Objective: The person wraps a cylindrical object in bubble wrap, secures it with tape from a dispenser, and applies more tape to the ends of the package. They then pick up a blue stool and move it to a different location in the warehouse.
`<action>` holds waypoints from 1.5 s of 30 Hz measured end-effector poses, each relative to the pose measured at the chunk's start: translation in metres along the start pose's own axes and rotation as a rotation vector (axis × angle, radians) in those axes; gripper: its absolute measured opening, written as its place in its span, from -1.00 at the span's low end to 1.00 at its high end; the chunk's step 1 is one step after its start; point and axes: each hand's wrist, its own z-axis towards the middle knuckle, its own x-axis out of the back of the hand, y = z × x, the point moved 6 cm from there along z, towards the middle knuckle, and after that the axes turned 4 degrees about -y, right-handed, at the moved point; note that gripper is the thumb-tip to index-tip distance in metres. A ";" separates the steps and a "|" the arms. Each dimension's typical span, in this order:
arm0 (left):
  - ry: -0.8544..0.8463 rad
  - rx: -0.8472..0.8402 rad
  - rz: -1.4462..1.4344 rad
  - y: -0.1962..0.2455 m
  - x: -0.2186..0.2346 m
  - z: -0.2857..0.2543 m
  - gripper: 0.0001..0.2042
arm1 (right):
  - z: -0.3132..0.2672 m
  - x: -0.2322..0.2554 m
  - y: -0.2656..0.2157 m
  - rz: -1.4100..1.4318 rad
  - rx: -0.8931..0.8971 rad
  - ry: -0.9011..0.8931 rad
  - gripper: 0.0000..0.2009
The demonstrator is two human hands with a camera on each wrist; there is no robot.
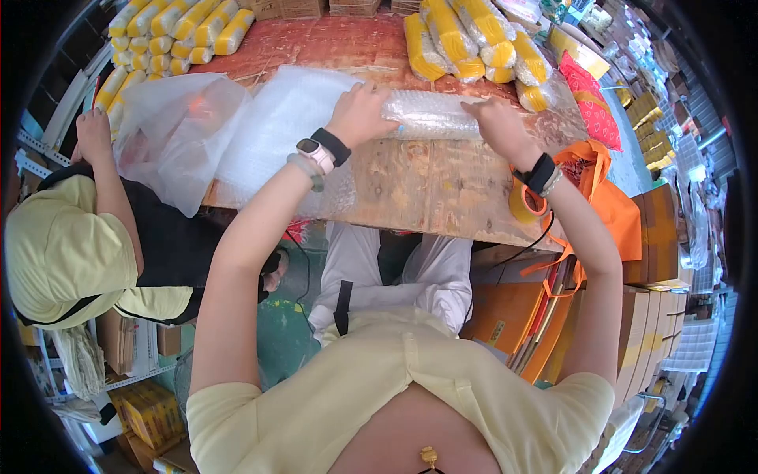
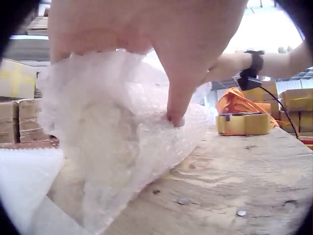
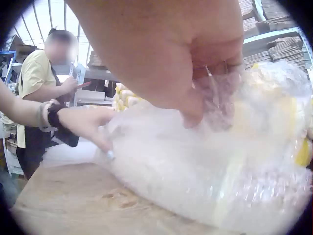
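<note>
Both my hands were on the bubble-wrap roll, which lay across the far part of the wooden table, just in front of the yellow packs. My left hand lay over the roll's left end, fingers curved over the top and thumb pressing into the wrap; the left wrist view showed that thumb dug into the bubbles. My right hand held the right end, fingers bent and pinching the wrap; the right wrist view showed fingertips pushed into the plastic, yellow showing through it. Loose bubble-wrap sheet spread from the roll toward the left, touching a clear plastic bag. A yellow tape roll sat at the table's near right edge, beside an orange bag. Another person in a yellow shirt stood at my left, their hand raised near the bag. Cardboard boxes were stacked to my right.
</note>
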 end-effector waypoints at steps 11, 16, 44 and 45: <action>0.164 -0.155 0.186 0.009 0.006 -0.002 -0.71 | -0.013 -0.021 -0.018 -0.025 -0.022 0.067 -0.49; 0.104 -0.307 0.305 0.000 0.011 -0.010 -0.80 | -0.010 -0.032 -0.010 0.006 -0.083 -0.010 -0.37; 0.047 -0.091 0.564 0.025 -0.068 -0.005 -0.21 | -0.207 -0.015 0.007 0.600 -1.181 0.341 0.08; 0.049 -0.095 0.560 0.024 -0.068 -0.004 -0.21 | -0.204 -0.012 0.007 0.593 -1.179 0.346 0.09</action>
